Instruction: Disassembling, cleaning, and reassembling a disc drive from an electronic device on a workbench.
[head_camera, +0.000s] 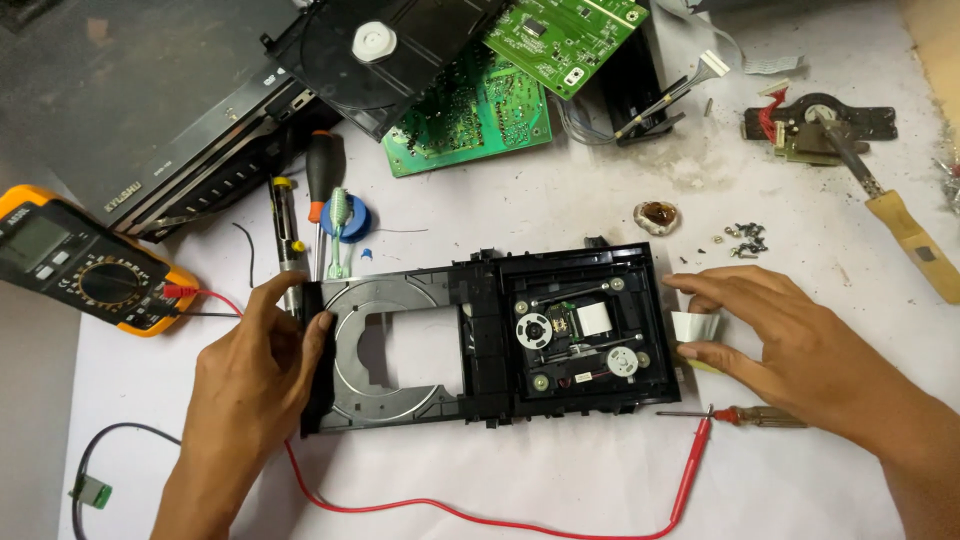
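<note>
Both hands grip the disc drive (490, 335); right hand (790, 345) half-hides a white cable (695, 325).

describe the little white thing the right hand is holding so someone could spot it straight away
Start at the black disc drive tray lying open in the middle of the white table. Just off its right-hand end, the right hand pinches a small white flat ribbon cable between thumb and fingers. It is the only pale, fan-shaped strip there, unlike the red probe and small screwdriver lying below it.
</note>
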